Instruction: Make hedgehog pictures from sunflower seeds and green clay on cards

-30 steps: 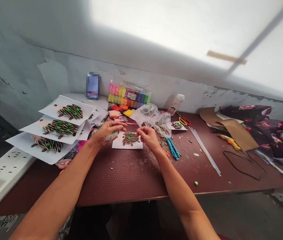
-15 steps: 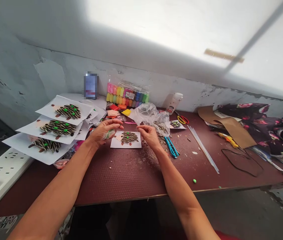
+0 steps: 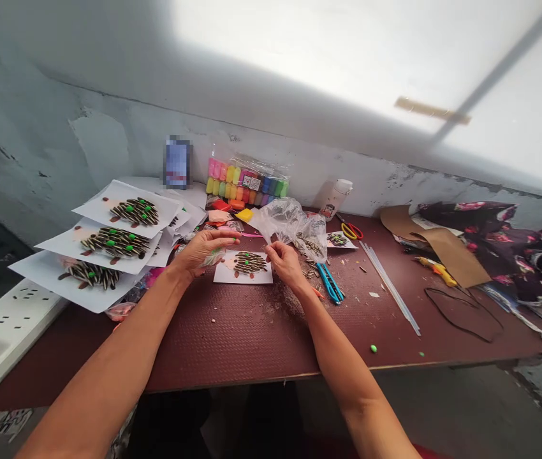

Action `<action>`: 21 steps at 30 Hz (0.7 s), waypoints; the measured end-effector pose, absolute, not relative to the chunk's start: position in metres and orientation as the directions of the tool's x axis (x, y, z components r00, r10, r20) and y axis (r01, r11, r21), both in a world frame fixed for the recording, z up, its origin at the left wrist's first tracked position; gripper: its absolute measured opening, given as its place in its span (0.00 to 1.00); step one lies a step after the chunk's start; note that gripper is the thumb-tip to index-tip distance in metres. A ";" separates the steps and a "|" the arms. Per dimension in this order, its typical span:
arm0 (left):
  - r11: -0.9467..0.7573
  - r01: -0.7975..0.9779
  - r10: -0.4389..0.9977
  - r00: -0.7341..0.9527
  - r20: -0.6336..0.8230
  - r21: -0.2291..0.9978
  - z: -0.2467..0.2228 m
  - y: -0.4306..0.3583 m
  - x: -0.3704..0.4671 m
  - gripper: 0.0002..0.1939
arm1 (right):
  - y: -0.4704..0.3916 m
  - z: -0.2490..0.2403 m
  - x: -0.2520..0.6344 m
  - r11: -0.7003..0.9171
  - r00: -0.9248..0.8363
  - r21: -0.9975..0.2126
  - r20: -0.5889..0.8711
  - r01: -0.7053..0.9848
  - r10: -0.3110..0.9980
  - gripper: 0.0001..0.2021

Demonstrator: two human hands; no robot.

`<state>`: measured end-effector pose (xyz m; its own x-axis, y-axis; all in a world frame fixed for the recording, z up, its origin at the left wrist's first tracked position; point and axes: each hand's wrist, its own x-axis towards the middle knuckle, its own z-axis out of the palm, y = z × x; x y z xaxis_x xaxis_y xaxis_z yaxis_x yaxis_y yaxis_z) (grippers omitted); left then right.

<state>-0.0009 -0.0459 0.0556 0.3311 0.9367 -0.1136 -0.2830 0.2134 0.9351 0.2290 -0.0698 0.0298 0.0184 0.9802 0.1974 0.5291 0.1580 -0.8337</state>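
A white card [image 3: 226,275] lies on the table between my hands, bearing a hedgehog shape of striped seeds [image 3: 250,262] with small green dots. My left hand [image 3: 199,254] is at the card's left side, its fingers curled over a small clear packet [image 3: 213,256] with green in it, which looks like modelling clay. Just off the card's right edge is my right hand [image 3: 284,261], thumb and forefinger pinched together; whatever is between them is too small to make out. Behind the right hand, a clear plastic bag [image 3: 283,217] holds loose seeds [image 3: 310,244].
Finished-looking hedgehog cards [image 3: 94,245] are stacked at left beside a white power strip [image 3: 17,312]. A blue cutter [image 3: 331,284], scissors [image 3: 351,231], clear sticks [image 3: 390,287] and a glue gun [image 3: 437,270] lie to the right. Coloured clay packs [image 3: 247,182] and a bottle [image 3: 335,199] stand behind.
My right hand has shifted slightly to the right at the card's edge, still pinched. The left hand keeps its hold on the packet. The whole view has moved a little.
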 end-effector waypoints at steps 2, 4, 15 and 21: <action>0.216 -0.326 0.945 0.306 -0.113 0.920 0.056 -0.047 0.001 0.12 | -0.070 0.029 0.228 0.156 0.004 -0.832 0.187 0.532 0.982 0.07; 0.219 -0.344 0.947 0.299 -0.115 0.913 0.056 -0.047 0.002 0.14 | -0.070 0.029 0.229 0.153 0.010 -0.842 0.185 0.518 0.983 0.07; 0.189 -0.302 0.941 0.326 -0.085 0.935 0.050 -0.044 0.002 0.15 | -0.069 0.024 0.229 0.144 0.037 -0.812 0.199 0.566 0.979 0.11; 0.183 -0.322 0.951 0.298 -0.084 0.929 0.050 -0.043 0.001 0.13 | -0.070 0.025 0.227 0.127 0.031 -0.821 0.173 0.556 0.984 0.09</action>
<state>0.0007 -0.0433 0.0503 0.2978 0.9509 -0.0837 -0.3224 0.1827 0.9288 0.2274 -0.0705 0.0246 0.0313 0.9844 0.1731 0.5564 0.1267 -0.8212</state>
